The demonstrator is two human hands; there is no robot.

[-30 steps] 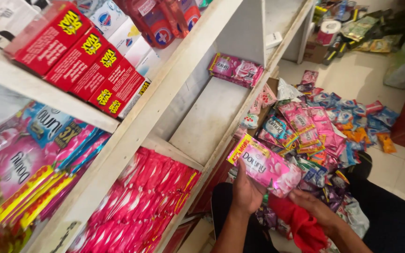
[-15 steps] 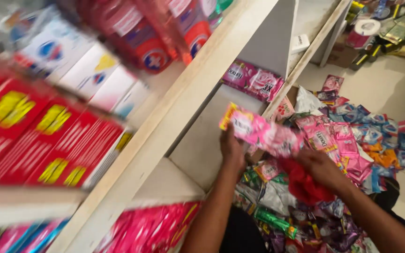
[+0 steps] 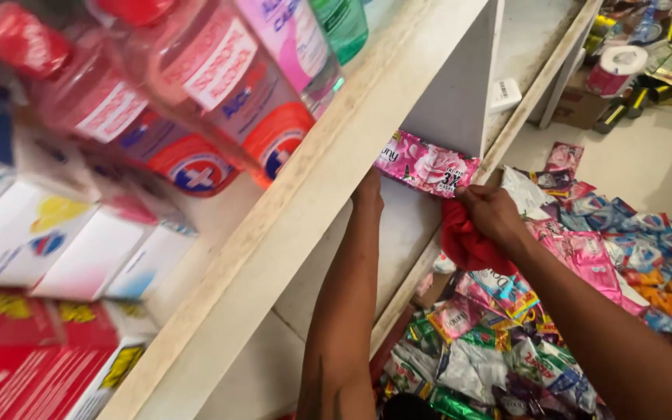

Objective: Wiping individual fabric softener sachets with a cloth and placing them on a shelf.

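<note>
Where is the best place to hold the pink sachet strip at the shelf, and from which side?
Probably by its two short ends, from the open front of the shelf. The pink sachet strip is flat, limp and stretched sideways; the left hand is at its left end, the right hand pinches its right end, so it likely stays flat.

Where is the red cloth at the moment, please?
In the head view, the red cloth hangs bunched under the right hand, right of centre, just below the pink sachet strip and above the sachet pile.
</note>
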